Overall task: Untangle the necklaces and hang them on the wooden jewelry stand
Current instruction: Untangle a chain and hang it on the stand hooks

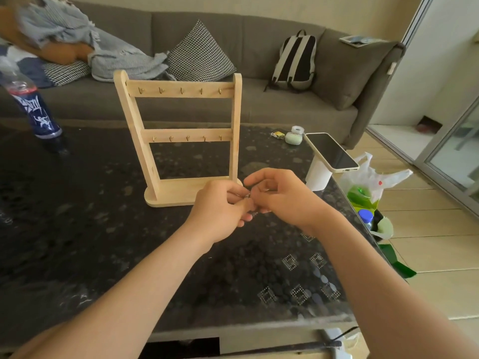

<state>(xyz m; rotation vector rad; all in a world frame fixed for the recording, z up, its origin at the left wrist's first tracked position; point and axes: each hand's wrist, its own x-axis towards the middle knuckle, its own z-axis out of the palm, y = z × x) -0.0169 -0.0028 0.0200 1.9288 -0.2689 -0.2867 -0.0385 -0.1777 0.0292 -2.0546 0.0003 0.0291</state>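
A pale wooden jewelry stand [181, 141] stands upright on the dark glass table [77, 229], with two rails of small brass hooks, all bare. Just in front of its base, my left hand [220, 211] and my right hand [280, 195] meet fingertip to fingertip. Between them I pinch a small bunch of thin metal necklaces [246, 196]; only a glint of chain shows, and a short bit hangs below at the fingers. Most of the chain is hidden inside my fingers.
A phone [331, 151] lies on a white cylinder at the table's right edge, with a small green case [294, 138] behind it. A blue bottle [36, 110] stands far left. A grey sofa with cushions and a backpack [295, 63] lies beyond. Bags sit on the floor right.
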